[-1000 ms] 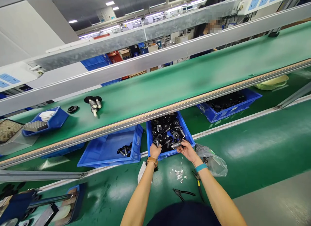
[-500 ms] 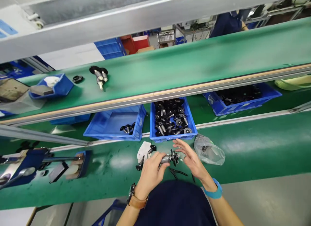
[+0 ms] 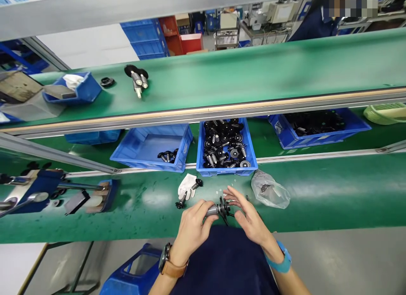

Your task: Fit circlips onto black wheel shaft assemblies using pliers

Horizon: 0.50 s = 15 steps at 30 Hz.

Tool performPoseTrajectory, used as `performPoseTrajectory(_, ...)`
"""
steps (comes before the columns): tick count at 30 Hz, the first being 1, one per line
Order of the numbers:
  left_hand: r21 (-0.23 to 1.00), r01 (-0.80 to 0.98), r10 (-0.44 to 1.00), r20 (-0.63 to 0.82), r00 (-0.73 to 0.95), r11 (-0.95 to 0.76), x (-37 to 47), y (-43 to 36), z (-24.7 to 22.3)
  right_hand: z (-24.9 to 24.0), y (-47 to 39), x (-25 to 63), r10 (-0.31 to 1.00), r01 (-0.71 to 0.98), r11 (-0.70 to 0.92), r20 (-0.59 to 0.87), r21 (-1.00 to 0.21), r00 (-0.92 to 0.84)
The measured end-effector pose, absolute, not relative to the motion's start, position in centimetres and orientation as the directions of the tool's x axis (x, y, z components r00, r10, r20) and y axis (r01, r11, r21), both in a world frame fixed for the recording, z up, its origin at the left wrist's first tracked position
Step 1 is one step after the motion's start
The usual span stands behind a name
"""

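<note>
Near the lower centre of the frame, the left hand [image 3: 193, 227] grasps the barrel of a grey-and-black part [image 3: 213, 210], its black discs [image 3: 223, 206] facing right. The right hand [image 3: 250, 223] has its fingers loosely parted around the disc end; whether they touch it, I cannot tell. Just above centre, a blue bin [image 3: 226, 172] holds many similar parts [image 3: 218, 147]. On the green surface [image 3: 333, 189], a white glove [image 3: 186, 184] lies left of centre with two parts beside it, and a clear bag [image 3: 274, 193] lies right of centre.
</note>
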State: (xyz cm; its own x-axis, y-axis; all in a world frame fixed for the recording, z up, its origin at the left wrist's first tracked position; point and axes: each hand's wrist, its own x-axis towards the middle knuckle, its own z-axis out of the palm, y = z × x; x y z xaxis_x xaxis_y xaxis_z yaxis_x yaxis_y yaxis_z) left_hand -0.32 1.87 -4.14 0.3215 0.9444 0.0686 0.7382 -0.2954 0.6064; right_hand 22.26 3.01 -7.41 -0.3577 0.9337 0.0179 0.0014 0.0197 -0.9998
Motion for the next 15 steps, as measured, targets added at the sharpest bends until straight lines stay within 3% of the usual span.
performPoseTrajectory(3, 0.653, 0.719, 0.954, 0.017, 0.298, -0.236, -0.2, 1.5, -4.7, -7.8, 2.4, 21.9, 0.912, 0.034, 0.032, 0.015, -0.999, -0.409)
performPoseTrajectory(9, 0.741, 0.671, 0.945, -0.207, 0.253, -0.018, -1.1, -0.3, -8.2, -11.2, 0.7, 20.6, 0.878, 0.25, -0.03, -0.145, -0.968, -0.456)
performPoseTrajectory(12, 0.816, 0.566, 0.921, -0.303, 0.245, 0.118, -1.6, -1.6, -10.7, -14.1, 0.5, 20.1, 0.834, 0.385, -0.074, -0.269, -0.92, -0.482)
performPoseTrajectory(15, 0.886, 0.382, 0.92, -0.35, 0.177, 0.263, -1.4, -2.6, -12.8, -18.2, 1.7, 20.6, 0.838, 0.533, -0.174, -0.408, -0.828, -0.362)
